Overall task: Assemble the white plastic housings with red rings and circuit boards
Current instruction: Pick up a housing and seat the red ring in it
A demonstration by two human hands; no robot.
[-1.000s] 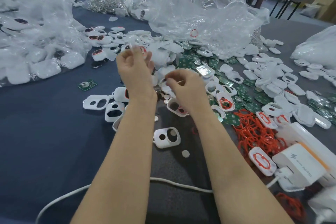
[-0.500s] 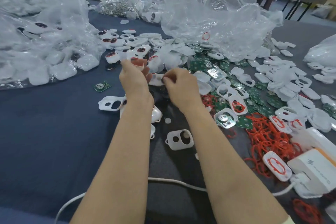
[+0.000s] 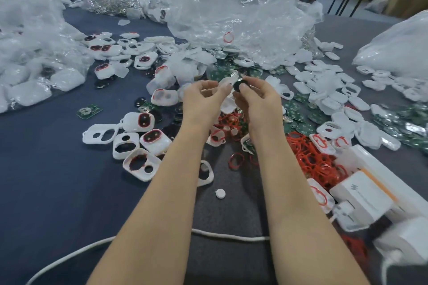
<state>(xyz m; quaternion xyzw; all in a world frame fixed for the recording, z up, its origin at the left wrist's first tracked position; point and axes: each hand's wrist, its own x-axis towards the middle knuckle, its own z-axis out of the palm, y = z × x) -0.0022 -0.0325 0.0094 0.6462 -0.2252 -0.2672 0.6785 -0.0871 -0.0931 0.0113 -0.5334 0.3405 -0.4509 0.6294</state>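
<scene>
Both hands up mid-table. Left hand has its fingers curled, holding a white housing. Right hand pinches a small dark round part just beside it. From the hands: red rings heaped at 4 o'clock, green circuit boards at 3, ringed housings at 8, clear plastic bag at 12, white cable at 6.

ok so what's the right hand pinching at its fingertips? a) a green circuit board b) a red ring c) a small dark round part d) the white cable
c: the right hand pinches a small dark round part between thumb and fingertips, right beside the left hand, which holds a white housing.
</scene>
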